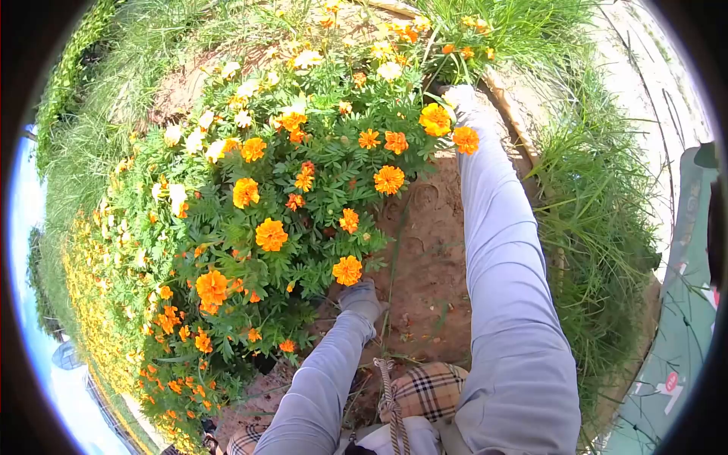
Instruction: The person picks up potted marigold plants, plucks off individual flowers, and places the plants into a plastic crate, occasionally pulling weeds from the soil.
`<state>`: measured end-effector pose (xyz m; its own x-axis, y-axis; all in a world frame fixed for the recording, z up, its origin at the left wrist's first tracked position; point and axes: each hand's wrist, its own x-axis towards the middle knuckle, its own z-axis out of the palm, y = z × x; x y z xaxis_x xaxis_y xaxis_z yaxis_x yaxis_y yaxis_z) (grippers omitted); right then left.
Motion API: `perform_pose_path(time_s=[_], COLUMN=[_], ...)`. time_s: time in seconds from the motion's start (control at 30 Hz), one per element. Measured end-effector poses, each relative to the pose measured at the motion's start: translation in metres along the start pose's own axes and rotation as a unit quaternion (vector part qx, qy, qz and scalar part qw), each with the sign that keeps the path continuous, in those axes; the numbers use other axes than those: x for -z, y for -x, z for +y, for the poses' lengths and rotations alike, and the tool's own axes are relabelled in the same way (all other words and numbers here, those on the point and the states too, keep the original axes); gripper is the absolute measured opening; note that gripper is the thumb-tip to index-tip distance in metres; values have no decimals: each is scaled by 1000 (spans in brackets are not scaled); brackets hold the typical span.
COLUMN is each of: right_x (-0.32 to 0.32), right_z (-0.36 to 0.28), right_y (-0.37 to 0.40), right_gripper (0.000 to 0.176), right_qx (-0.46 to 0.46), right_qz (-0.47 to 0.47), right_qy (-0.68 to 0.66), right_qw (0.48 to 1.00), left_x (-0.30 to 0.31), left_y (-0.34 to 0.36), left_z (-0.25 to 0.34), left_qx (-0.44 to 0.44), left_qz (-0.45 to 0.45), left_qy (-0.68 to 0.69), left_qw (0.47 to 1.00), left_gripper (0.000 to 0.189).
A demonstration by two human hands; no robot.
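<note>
My left hand [361, 299], in what looks like a grey glove, is low at the right edge of the marigold plants [303, 250]. An orange marigold [347, 270] is just above it, and its fingers cannot be made out. My right arm stretches far forward in a pale sleeve [500, 250]. At its end my right hand [458, 95] is washed out by glare and partly hidden by leaves. Two orange flowers, a marigold [435, 120] and another marigold [465, 140], overlap the end of that sleeve. What either hand holds, if anything, is not visible.
Bare reddish soil [428, 258] lies between my arms. Long grass [599, 220] grows on the right, beside a green printed sheet [667, 364]. A twisted cord [390, 402] hangs near plaid fabric [428, 390] at the bottom. More flowers spread to the left.
</note>
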<state>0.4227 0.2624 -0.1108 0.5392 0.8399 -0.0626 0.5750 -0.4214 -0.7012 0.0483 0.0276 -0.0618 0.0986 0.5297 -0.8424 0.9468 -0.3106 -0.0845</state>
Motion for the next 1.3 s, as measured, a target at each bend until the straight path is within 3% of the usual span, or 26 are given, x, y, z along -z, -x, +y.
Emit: perform_pose_path(time_s=[0.17, 0.3, 0.37, 0.43, 0.5, 0.57, 0.6, 0.63, 0.7, 0.77, 0.83, 0.87, 0.9, 0.97, 1.07, 1.17, 1.3], right_x=[6, 52, 75, 84, 68, 35, 21, 9, 2, -63, -91, -103, -80, -43, -30, -40, -80], right_z=[6, 16, 17, 16, 18, 8, -3, -16, -54, -59, -81, -89, -104, -126, -133, -134, -144], right_y=[32, 80, 120, 159, 185, 199, 205, 211, 216, 194, 191, 184, 187, 199, 204, 209, 219], right_gripper=[28, 29, 30, 30, 41, 32, 31, 30, 30, 31, 30, 32, 37, 46, 48, 45, 29], right_qx=[-47, -115, -151, -156, -32, -94, 15, 122, 110, 223, 269, 253, 100, 42, 97, 157, 116], right_qz=[125, 169, 146, 102, 57, -75, -27, 21, -112, -127, -47, -70, -214, -270, -317, -286, -118], right_qy=[-136, -360, -435, -449, -389, -505, -356, -192, 11, 68, 38, -13, 24, 84, 177, 226, 140], right_qw=[982, 910, 875, 874, 919, 855, 934, 974, 988, 964, 961, 965, 971, 958, 927, 918, 976], left_x=[-10, -8, -12, -10, -9, -12, -18, -23, -21, -18, -15, -14, -15, -17, -16, -10, -29], left_y=[-5, -7, -10, -7, -5, -5, -11, -14, -16, -15, -9, -7, -8, -12, -11, -5, -35], left_z=[1, 1, 1, 4, 5, 5, 1, -2, 0, 0, 3, 5, 5, 3, 2, 7, -6], left_qx=[-1, -7, -5, 6, -3, 1, -9, -18, -5, -5, -1, 2, 4, 7, -5, 9, -17], left_qz=[25, 20, 21, 18, 33, 40, 58, 77, 49, 26, 36, 40, 35, 25, 36, 31, 18], left_qy=[-21, -43, -39, -50, -66, -49, -40, -30, -56, -55, -52, -50, -47, -41, -34, -30, -33], left_qw=[999, 999, 999, 999, 997, 998, 997, 996, 997, 998, 998, 998, 998, 999, 999, 999, 999], left_gripper=[76, 78, 79, 78, 78, 79, 79, 80, 79, 79, 79, 79, 78, 78, 78, 79, 82])
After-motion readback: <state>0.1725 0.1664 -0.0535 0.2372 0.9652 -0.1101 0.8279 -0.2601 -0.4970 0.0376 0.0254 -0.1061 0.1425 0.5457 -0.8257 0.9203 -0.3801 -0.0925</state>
